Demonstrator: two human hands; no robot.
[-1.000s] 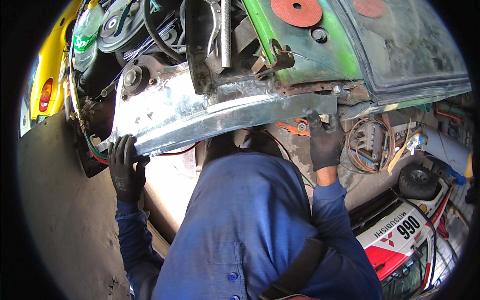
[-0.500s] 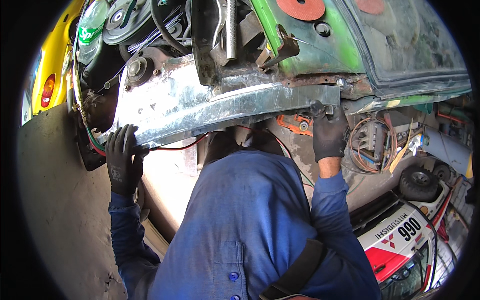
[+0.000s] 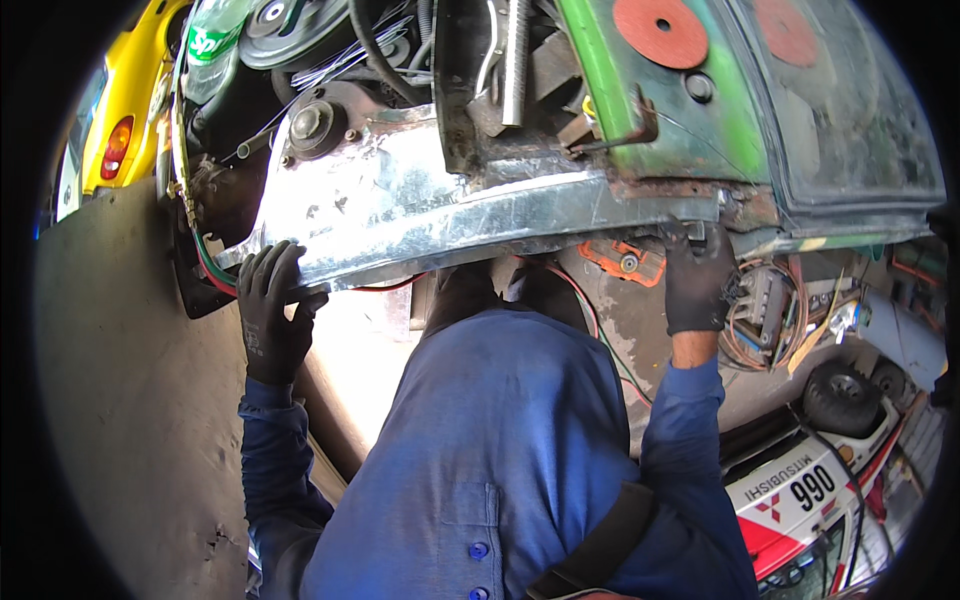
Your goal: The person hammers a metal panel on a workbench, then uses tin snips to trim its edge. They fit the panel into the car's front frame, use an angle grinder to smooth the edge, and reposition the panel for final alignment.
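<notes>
A long, bare sheet-metal strip [image 3: 450,231] with a slight curve runs along the near side of the car's engine bay. Both my hands wear dark work gloves. At the strip's left end, my left hand [image 3: 272,312] has its fingers over the edge and its thumb underneath, gripping it. My right hand [image 3: 700,278] holds the lower edge near the right end, fingers bent around it; part of the grip is hidden. Behind the strip is the shiny bare-metal inner wing [image 3: 345,185], with a round mount [image 3: 312,124] on top.
Green bodywork [image 3: 735,135] carries a red abrasive disc [image 3: 660,32]. A bottle [image 3: 213,45] lies in the engine bay. An orange tool [image 3: 625,262], cables and a coiled hose [image 3: 745,340] are on the floor. A yellow car [image 3: 130,100] and a red-and-white vehicle [image 3: 790,500] stand nearby.
The view has shifted, so the car and both hands appear farther right. My right hand's fingers sit lower against the strip's edge. Both hands stay at the strip's ends.
</notes>
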